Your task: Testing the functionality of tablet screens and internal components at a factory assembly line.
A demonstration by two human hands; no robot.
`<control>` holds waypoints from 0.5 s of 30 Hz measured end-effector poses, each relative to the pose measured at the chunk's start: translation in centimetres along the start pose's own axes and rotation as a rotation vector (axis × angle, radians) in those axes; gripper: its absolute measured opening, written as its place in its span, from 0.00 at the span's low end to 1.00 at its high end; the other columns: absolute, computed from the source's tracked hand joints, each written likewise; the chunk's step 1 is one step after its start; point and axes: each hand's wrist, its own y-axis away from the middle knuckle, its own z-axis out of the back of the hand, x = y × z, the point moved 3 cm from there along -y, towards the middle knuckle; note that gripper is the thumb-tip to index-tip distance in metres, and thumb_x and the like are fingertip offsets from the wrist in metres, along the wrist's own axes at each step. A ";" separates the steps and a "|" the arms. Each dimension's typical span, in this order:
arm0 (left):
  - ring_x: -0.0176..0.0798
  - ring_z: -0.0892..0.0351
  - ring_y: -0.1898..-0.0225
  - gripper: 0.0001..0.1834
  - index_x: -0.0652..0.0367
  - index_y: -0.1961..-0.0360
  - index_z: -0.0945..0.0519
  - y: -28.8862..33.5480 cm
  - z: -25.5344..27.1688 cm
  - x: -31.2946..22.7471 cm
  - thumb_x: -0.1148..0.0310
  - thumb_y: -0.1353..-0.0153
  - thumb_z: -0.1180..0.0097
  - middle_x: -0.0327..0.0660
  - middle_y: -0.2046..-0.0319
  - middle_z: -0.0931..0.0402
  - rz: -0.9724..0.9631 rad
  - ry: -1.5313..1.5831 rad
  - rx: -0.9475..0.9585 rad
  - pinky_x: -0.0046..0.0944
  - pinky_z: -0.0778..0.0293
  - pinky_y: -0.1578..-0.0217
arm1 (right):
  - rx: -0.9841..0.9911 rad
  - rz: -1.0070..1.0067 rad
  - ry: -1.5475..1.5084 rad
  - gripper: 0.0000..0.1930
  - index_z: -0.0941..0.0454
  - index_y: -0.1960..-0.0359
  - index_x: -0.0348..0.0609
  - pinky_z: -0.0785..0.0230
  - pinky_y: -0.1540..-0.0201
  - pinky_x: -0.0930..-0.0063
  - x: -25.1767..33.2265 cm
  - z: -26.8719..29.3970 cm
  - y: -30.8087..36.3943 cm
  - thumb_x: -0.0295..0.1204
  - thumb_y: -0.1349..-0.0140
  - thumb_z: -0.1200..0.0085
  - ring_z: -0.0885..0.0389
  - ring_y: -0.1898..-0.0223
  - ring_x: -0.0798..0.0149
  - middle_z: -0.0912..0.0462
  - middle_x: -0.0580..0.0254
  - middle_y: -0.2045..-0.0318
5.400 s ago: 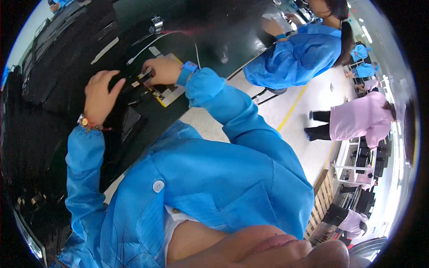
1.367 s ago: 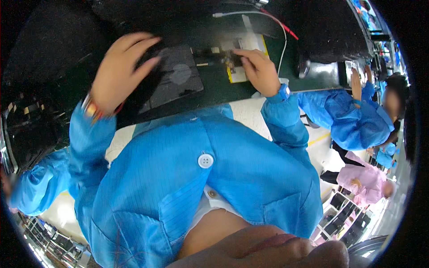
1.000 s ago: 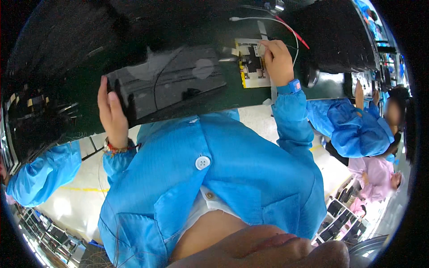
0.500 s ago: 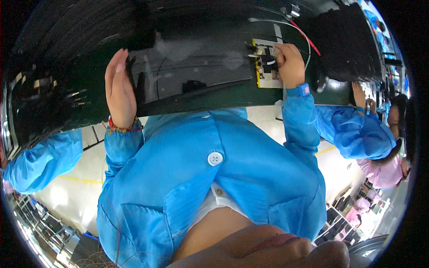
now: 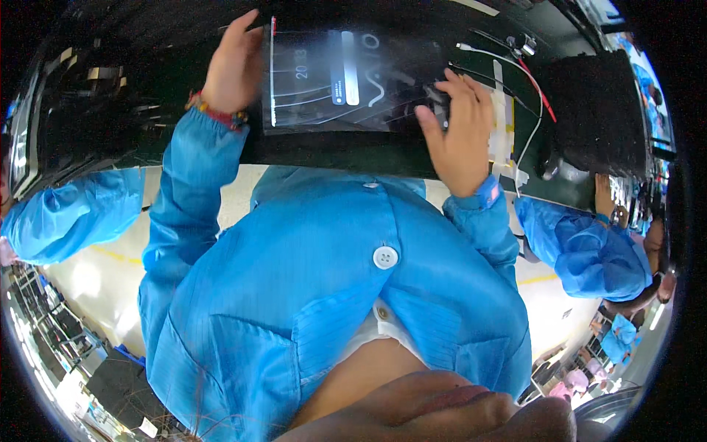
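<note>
Lit dark rectangular panel (image 5: 317,85): glossy, smooth, glass-like. Thin white cable (image 5: 542,103): smooth, plastic-looking. Blue long-sleeved jacket (image 5: 324,228): cloth, faint sheen.

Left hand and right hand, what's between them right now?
In the head view, a dark panel with a lit screen is between the left hand and the right hand.

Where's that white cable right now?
In the head view, the white cable is at the upper right, curving across the bench to the right of the person's right hand, beside a slim red item.
</note>
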 end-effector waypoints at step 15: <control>0.45 0.26 0.54 0.38 0.65 0.51 0.29 -2.4 -1.1 0.8 0.38 0.39 0.70 0.49 0.54 0.26 0.155 0.201 0.294 0.42 0.33 0.48 | 0.376 0.899 -0.893 0.13 0.24 0.66 0.47 0.30 0.69 0.60 12.2 5.1 -6.6 0.34 0.55 0.49 0.22 0.67 0.57 0.20 0.60 0.68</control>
